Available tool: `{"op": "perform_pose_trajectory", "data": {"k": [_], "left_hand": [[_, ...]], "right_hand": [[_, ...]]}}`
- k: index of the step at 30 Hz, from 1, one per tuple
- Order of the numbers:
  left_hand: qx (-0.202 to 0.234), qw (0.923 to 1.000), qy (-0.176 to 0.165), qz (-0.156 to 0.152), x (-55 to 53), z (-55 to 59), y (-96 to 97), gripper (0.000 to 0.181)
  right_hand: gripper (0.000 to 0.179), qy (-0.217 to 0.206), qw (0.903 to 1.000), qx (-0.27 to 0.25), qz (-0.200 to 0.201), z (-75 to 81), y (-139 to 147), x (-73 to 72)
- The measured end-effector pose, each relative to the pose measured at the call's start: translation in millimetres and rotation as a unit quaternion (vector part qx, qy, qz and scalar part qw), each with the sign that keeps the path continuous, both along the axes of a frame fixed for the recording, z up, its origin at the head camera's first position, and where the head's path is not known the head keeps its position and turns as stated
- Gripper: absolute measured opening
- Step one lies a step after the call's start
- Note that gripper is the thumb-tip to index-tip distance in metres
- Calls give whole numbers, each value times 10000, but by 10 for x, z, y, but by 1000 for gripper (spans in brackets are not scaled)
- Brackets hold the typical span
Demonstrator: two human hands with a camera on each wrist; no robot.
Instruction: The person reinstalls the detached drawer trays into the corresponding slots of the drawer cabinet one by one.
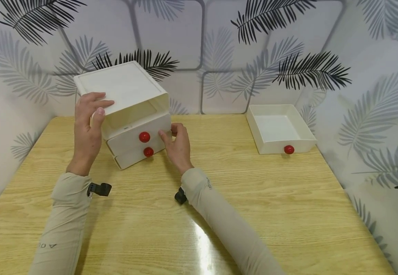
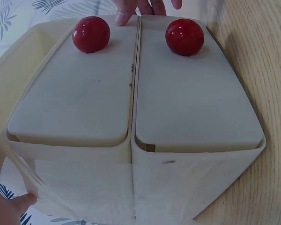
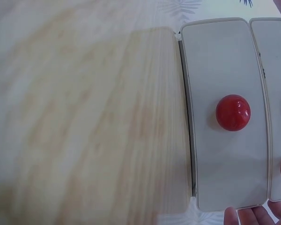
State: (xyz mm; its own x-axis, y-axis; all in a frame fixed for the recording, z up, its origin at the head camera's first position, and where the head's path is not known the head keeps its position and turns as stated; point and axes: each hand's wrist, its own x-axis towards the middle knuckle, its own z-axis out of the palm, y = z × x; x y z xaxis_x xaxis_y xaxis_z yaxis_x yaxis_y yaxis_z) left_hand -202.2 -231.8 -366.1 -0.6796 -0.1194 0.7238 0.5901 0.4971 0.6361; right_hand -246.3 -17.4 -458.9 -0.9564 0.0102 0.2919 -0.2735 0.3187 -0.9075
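At left, the bare left-hand grip is lying with fingers apart across the upper left edge of a white, box-shaped, plastic-looking three-tier cabinet, which is standing askew at the back left of the pale yellow wood-grain counter. Should this grip be pressing too hard, the top tier, having no drawer within to brace it, could flex; an uneven push could also slew or tip the cabinet, and whether its base is resting flat cannot be told. The right-hand grip is clamping the cabinet's right edge, thumb on the middle front and fingers round the side; a sideways pull there could twist the stack or loosen the hold. Farther right, the white, shallow, rectangular loose drawer is sitting near the counter's right edge, where a stray sleeve could push it over. In appearance, the cabinet is showing an empty, cream-toned top opening above two closed white fronts, which are bearing a round, glossy red upper knob and a matching lower knob; small dark marks are spotting the seam between them. The loose drawer is displaying a bare interior and a similar red front knob.
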Motion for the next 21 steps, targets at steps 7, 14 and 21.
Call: {"op": "perform_pose_trajectory", "data": {"k": [7, 14, 21], "left_hand": [[-2, 10000, 34, 21, -3, -14, -5, 41], [-43, 10000, 4, 62, -20, -74, -54, 40], [-63, 9999, -44, 74, 21, -112, -55, 39]], "right_hand": [[40, -76, 9999, -52, -93, 15, -10, 28], [41, -80, 9999, -103, -105, 22, -6, 62], [40, -71, 9997, 59, -235, 11, 6, 111]]}}
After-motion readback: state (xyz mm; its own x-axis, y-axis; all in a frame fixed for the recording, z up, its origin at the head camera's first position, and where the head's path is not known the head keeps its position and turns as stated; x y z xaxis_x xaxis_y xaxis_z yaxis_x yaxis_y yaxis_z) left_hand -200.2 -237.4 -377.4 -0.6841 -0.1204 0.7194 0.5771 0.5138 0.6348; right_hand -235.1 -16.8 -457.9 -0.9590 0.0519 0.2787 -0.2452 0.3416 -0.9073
